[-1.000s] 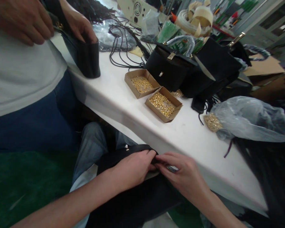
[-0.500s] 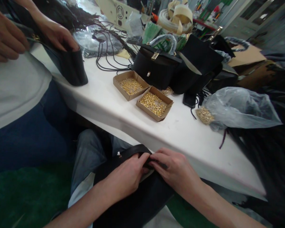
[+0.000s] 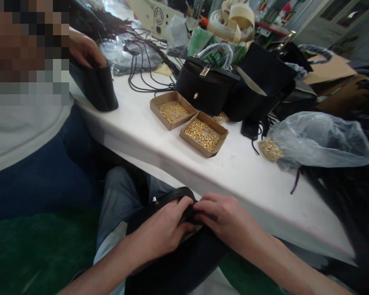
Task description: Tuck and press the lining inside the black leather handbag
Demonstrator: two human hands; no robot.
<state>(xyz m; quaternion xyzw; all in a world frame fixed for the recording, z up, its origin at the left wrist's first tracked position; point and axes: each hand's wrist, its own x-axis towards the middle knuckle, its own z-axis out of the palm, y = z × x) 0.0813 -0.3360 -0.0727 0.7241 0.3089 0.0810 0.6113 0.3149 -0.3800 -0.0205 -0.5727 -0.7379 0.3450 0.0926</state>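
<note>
On my lap rests a black handbag (image 3: 184, 266) with its mouth facing up and a small metal stud (image 3: 155, 200) near the rim. My left hand (image 3: 171, 223) reaches over the opening, fingers closed on the bag's edge; its fingertips are partly hidden inside. Close beside it, my right hand (image 3: 223, 213) pinches the rim at the side corner, thumb below and fingers above. Whatever small piece may lie between the fingertips is hidden.
Ahead is a white table (image 3: 135, 151) with two cardboard trays, one (image 3: 172, 110) and another (image 3: 204, 133), of small gold fittings. Behind them stand black handbags (image 3: 203, 88). A plastic bag (image 3: 320, 139) lies right. At left, a co-worker's hand (image 3: 87, 51) reaches into a black bag (image 3: 95, 88).
The whole view has shifted slightly, so the table things appear farther right. My left thumb has moved a little away from its index finger. Both hands stay at the bag's rim.
</note>
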